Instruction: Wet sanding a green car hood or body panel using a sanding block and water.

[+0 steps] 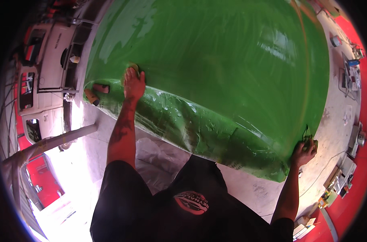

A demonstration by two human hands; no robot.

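A large glossy green vehicle panel point(199, 68) stretches out in front of me, wet-looking with smeary streaks. My left hand point(134, 83) lies on its near left part, fingers pressed over a tan pad point(134, 68) that shows past the fingertips. At the near right corner, my right hand point(305, 153) is closed with bent fingers; what it holds is mostly hidden, though a thin dark shape shows just above it. Left of my left hand, a curled tan piece point(91, 97) and a reddish-brown block point(101, 88) rest near the panel's edge.
Wrinkled masking film point(187, 125) hangs along the panel's near edge. A pale vehicle body point(50, 68) stands to the left, near a wrapped post point(56, 139). Crumpled plastic sheeting point(153, 155) lies below. Tools and boxes point(336, 177) line the right side.
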